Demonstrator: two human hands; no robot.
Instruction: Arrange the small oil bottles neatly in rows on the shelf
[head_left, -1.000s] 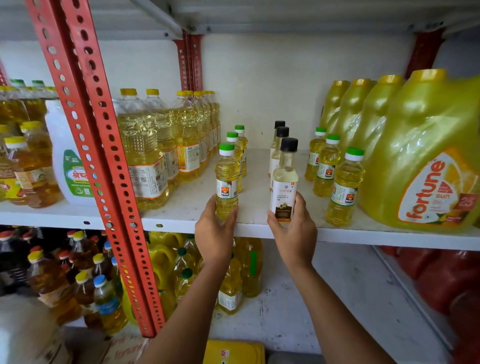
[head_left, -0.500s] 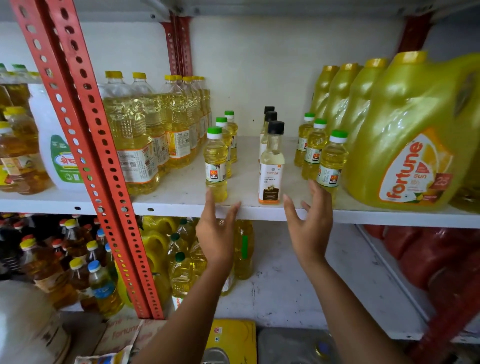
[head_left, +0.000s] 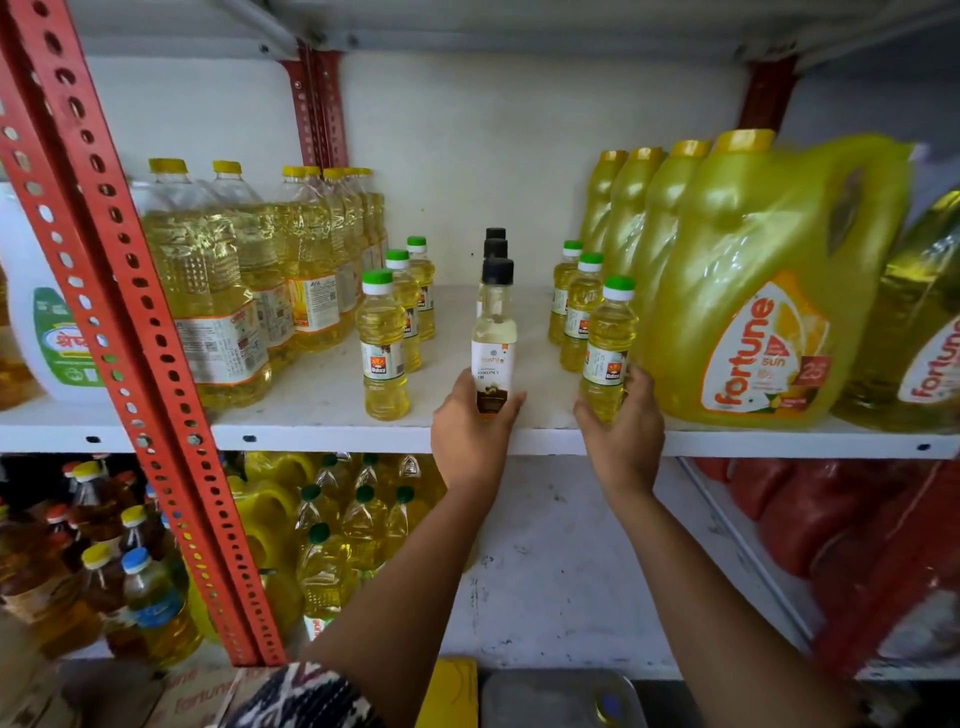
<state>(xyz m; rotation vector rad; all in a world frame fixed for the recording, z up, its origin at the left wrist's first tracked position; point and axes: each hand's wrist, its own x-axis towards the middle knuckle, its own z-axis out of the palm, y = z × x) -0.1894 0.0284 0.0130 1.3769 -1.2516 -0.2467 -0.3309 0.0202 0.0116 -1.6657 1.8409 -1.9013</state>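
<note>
Three rows of small oil bottles stand on the white shelf (head_left: 322, 426). The left row has green caps, and its front bottle (head_left: 383, 345) stands free. The middle row has black caps; my left hand (head_left: 470, 436) grips the base of its front coconut oil bottle (head_left: 493, 338). The right row has green caps; my right hand (head_left: 621, 431) holds the lower part of its front bottle (head_left: 607, 348), close beside the big yellow jug (head_left: 769, 291). All these bottles stand upright.
Tall clear oil bottles (head_left: 218, 291) line the shelf's left side, and large yellow jugs fill the right. A red perforated upright (head_left: 119, 322) crosses the left foreground. The lower shelf holds more oil bottles (head_left: 332, 525) and red pouches (head_left: 831, 525).
Both hands were open below the shelf edge half a second ago. My left hand has shifted right onto the black-capped bottle, and my right hand has closed on the right row's front bottle.
</note>
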